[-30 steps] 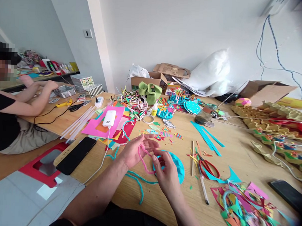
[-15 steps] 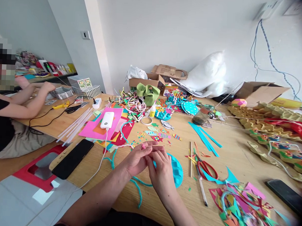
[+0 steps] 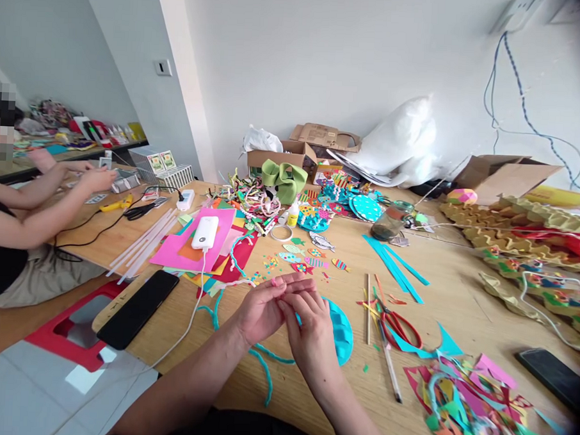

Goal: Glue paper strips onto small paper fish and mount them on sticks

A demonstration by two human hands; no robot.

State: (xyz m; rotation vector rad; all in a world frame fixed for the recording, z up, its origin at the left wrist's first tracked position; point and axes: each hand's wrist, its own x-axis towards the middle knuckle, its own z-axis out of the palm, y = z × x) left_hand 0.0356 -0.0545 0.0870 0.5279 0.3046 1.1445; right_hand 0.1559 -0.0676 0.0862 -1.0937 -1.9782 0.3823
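Over the near part of the table my left hand (image 3: 265,309) and my right hand (image 3: 310,318) meet, fingers pressed together. The thumb of my left hand bears on its fingers, and my right fingers are curled against them. Whatever is between them is too small or hidden to make out. Just behind my right hand lies a turquoise scalloped disc (image 3: 341,335), partly covered. Turquoise yarn (image 3: 264,370) trails on the table under my wrists. A pale pink strand of yarn (image 3: 234,284) reaches up to my left hand, where its end is hidden.
Paper fish (image 3: 315,262) lie beyond my hands. To the right are red-handled scissors (image 3: 403,328), a pen (image 3: 392,376) and paper scraps (image 3: 478,405). At left are a phone (image 3: 139,308), a white power bank (image 3: 205,232) with its cable, and another person's arm (image 3: 35,216).
My fingers have shifted slightly against each other, and a pink bit at my left thumb no longer shows. The other person's hands have moved apart. The view has shifted a little.
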